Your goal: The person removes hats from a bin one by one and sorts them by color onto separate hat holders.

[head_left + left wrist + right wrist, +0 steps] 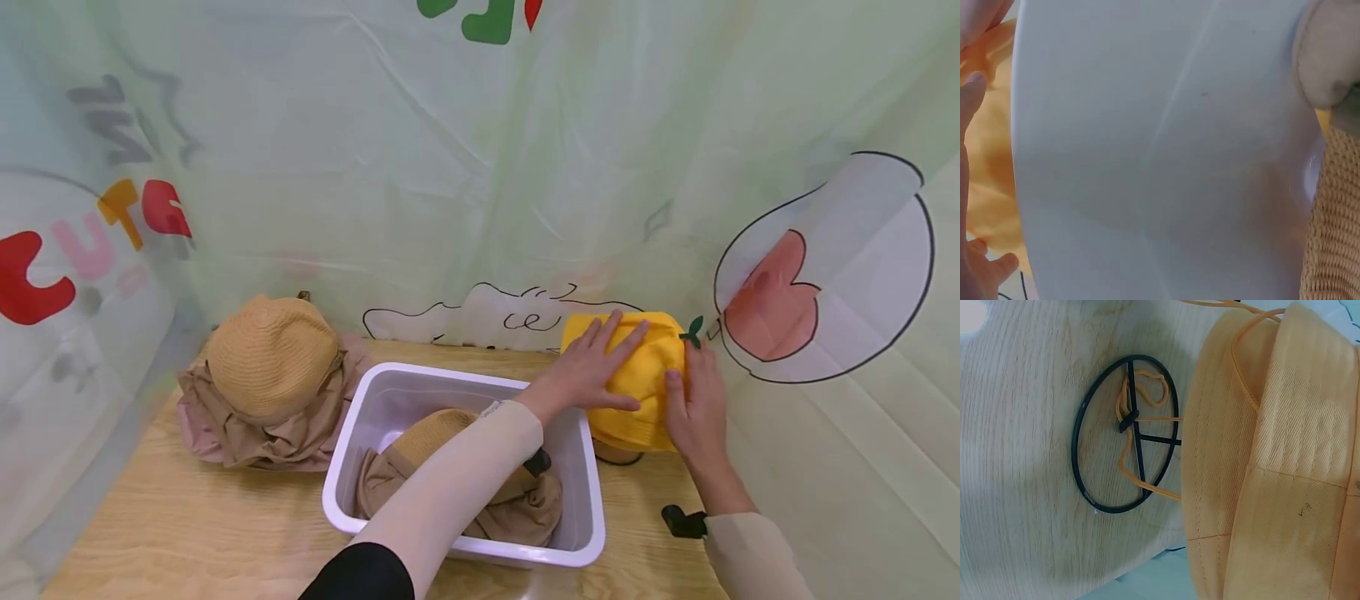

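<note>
A yellow cloth hat (630,417) with a small green sprout (694,332) on it sits on a black wire stand (1077,440) to the right of a white tub (596,500). My left hand (588,367) reaches across the tub and rests on the hat with its fingers spread. At the hat's right side my right hand (697,408) touches it with straight fingers, the thumb on the near side. Orange cords hang from the hat's inside in the right wrist view. Inside the tub lies a straw-crowned hat with brown cloth (525,508), partly hidden by my left arm.
At the left stands a straw hat (273,358) on top of brown and pink cloth (300,446). All of this is on a wooden table (195,533). A printed, light-coloured curtain (420,183) closes off the back and both sides.
</note>
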A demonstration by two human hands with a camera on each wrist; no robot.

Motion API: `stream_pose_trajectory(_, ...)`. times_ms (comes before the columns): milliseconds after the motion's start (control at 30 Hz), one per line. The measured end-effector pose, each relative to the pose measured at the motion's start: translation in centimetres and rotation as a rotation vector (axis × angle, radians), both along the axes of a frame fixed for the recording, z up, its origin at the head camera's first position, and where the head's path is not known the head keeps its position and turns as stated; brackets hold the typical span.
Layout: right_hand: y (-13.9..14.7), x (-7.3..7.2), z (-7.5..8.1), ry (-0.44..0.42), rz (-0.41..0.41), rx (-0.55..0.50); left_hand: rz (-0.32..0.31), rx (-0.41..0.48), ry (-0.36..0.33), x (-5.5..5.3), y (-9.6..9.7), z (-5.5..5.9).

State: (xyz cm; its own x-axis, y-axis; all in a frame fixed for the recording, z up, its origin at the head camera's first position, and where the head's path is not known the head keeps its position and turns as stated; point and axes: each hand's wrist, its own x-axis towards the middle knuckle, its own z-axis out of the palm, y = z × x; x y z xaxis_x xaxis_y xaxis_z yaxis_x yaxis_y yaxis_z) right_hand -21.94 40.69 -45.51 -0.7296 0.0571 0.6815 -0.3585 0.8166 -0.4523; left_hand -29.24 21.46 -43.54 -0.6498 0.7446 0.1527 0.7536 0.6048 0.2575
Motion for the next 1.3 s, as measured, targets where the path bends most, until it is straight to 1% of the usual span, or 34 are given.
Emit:
stream_pose_trajectory(133, 0.0, -0.4, -0.1, -0.003, 0.015, -0.001, 0.02, 0.017, -0.042, -0.1, 0.3, -0.3)
stream_pose_trajectory(267, -0.1, -0.6, -0.3, -0.011, 0.027, 0.0, 0.022, 0.019, -0.097, 0.0, 0.3, -0.5)
stream_pose_trajectory(367, -0.1, -0.8, -0.8, -0.048, 0.039, -0.006, 0.022, 0.011, -0.126, 0.1, 0.1, -0.6)
stream_pose_trajectory(533, 0.1, -1.0, -1.8, -0.13, 0.052, -0.035, 0.019, 0.022, -0.132, 0.2, -0.2, -0.6)
stream_pose_trajectory(600, 0.2, -1.1, -2.0, -0.147, 0.056, -0.048, 0.013, 0.033, -0.136, 0.1, -0.3, -0.7)
stream_pose_trajectory(667, 0.3, -1.1, -1.9, -0.146, 0.061, -0.053, 0.014, 0.059, -0.158, 0.0, -0.2, -0.8)
stream_pose_trajectory(767, 0.5, -1.1, -1.5, -0.147, 0.069, -0.062, 0.031, 0.102, -0.195, -0.3, 0.0, -0.9)
stream_pose_trajectory(867, 0.6, -1.2, -1.2, -0.189, 0.072, -0.069, 0.04, 0.131, -0.246, -0.5, 0.2, -1.0)
stream_pose_trajectory(1000, 0.5, -1.2, -1.3, -0.288, 0.055, -0.068, 0.038, 0.124, -0.292, -0.5, 0.2, -1.2)
stream_pose_trajectory(1100, 0.4, -1.2, -1.5, -0.328, 0.041, -0.077, 0.054, 0.108, -0.307, -0.6, 0.3, -1.4)
stream_pose_trajectory(1167, 0.4, -1.2, -1.5, -0.338, 0.038, -0.086, 0.07, 0.09, -0.307, -0.6, 0.4, -1.5)
stream_pose_trajectory(1233, 0.5, -1.1, -1.5, -0.343, 0.037, -0.089, 0.083, 0.068, -0.293, -0.6, 0.5, -1.4)
stream_pose_trajectory(1300, 0.6, -1.0, -1.4, -0.335, 0.033, -0.096, 0.082, 0.048, -0.264, -0.5, 0.7, -1.3)
